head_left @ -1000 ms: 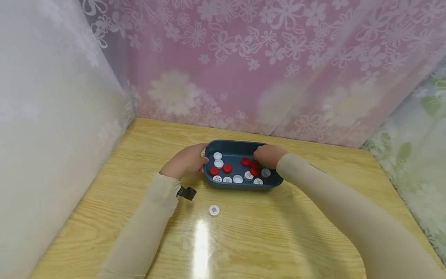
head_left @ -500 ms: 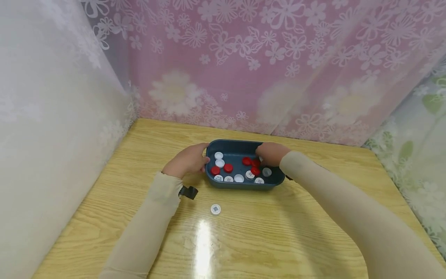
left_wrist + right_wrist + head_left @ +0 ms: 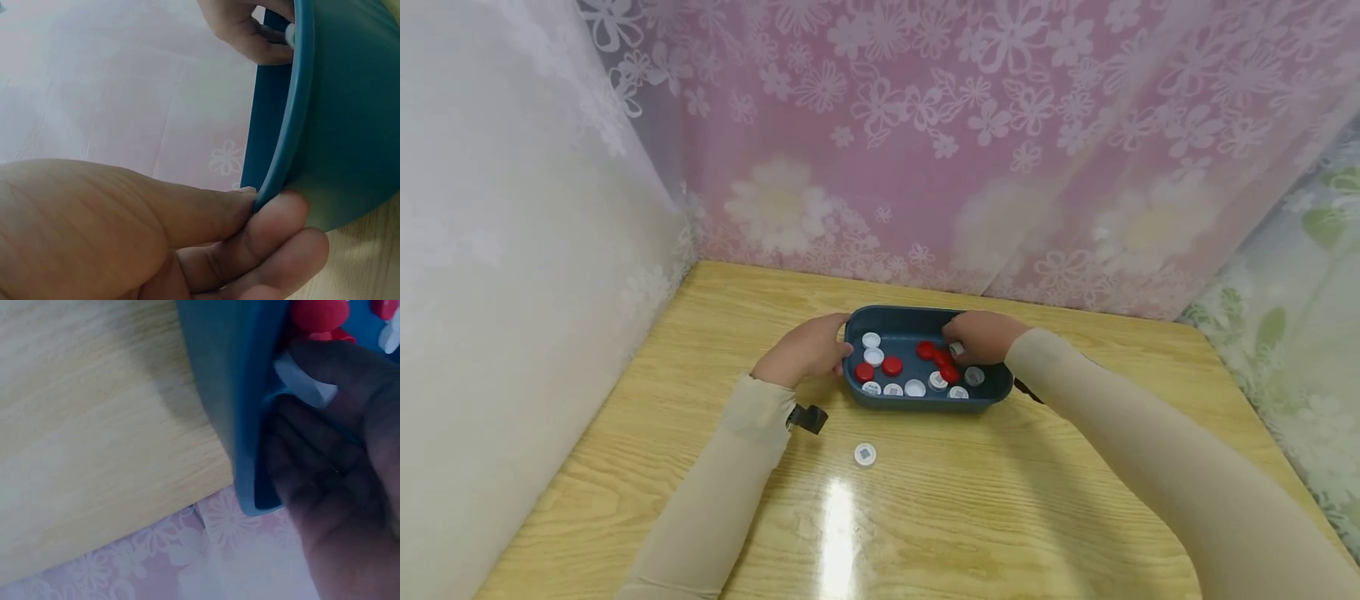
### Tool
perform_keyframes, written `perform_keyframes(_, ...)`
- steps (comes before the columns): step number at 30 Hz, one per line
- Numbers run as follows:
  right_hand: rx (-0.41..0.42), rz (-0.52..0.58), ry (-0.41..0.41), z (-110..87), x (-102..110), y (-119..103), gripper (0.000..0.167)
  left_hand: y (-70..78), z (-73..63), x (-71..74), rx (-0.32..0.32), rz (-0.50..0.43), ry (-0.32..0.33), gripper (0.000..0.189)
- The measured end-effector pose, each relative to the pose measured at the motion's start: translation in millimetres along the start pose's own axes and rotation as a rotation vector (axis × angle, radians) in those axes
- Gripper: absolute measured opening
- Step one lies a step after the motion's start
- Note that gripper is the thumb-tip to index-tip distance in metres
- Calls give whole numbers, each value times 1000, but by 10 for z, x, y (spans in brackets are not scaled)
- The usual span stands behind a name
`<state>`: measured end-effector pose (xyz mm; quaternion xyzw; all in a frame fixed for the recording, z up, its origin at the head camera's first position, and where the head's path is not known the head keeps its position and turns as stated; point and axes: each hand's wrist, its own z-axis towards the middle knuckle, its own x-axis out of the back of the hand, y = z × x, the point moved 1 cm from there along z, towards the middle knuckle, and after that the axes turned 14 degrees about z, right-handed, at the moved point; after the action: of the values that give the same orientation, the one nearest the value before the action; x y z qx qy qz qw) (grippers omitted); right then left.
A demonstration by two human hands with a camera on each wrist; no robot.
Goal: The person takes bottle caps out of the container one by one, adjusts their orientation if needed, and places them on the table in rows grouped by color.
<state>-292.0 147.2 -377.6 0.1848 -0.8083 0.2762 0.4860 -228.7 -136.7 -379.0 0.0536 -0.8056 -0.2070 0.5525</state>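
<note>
A dark blue oblong tub (image 3: 925, 405) sits on the wooden table, holding loose bottle caps. My left hand (image 3: 805, 348) grips its left end; in the left wrist view the thumb (image 3: 206, 215) lies inside the rim, the fingers outside. My right hand (image 3: 988, 335) reaches into the tub's right end, pinching a white bottle cap (image 3: 306, 381) between thumb and fingers. Red caps (image 3: 942, 358) cluster just left of that hand. Other white caps (image 3: 873, 357) and red caps (image 3: 892, 366) lie to the left, and a translucent cap (image 3: 974, 376) at the right front.
One white cap (image 3: 865, 455) with a grey square mark lies on the table (image 3: 970, 508) in front of the tub. A pink flowered curtain (image 3: 880, 167) hangs behind the table, with pale sheets at both sides. A black strap device (image 3: 808, 418) is on my left wrist.
A white cap now shows clearly in my right fingers, tilted on edge. The red caps beside that hand have shifted slightly. My left hand keeps its grip on the tub.
</note>
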Motion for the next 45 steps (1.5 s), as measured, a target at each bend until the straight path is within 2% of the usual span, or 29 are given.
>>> perform_keyframes(8, 19, 165, 126, -85, 46, -31, 12, -23, 0, -13, 4, 12, 18, 61)
perform_keyframes(17, 5, 363, 206, -220, 10, 0, 17, -27, 3, -35, 11, 7, 13, 61)
perform_keyframes(24, 61, 489, 296, -352, 45, -1, 22, -5, -7, -20, 11, 10, 23, 61)
perform_keyframes(27, 103, 482, 366, -455, 65, -70, 25, 11, -10, -5, 12, 4, 23, 61)
perform_keyframes(32, 253, 416, 526, -678, 18, -308, 27, 26, -1, 9, 21, 10, 37, 60)
perform_keyframes(39, 414, 371, 688, -975, -254, -640, 29, 30, 18, 27, 3, 31, 47, 59)
perform_keyframes(41, 470, 321, 727, -1017, -356, -737, 29, 28, 14, 25, 1, 30, 39, 60)
perform_keyframes(45, 529, 173, 781, -1045, -531, -901, 30, 14, 12, 6, -2, 33, 34, 61)
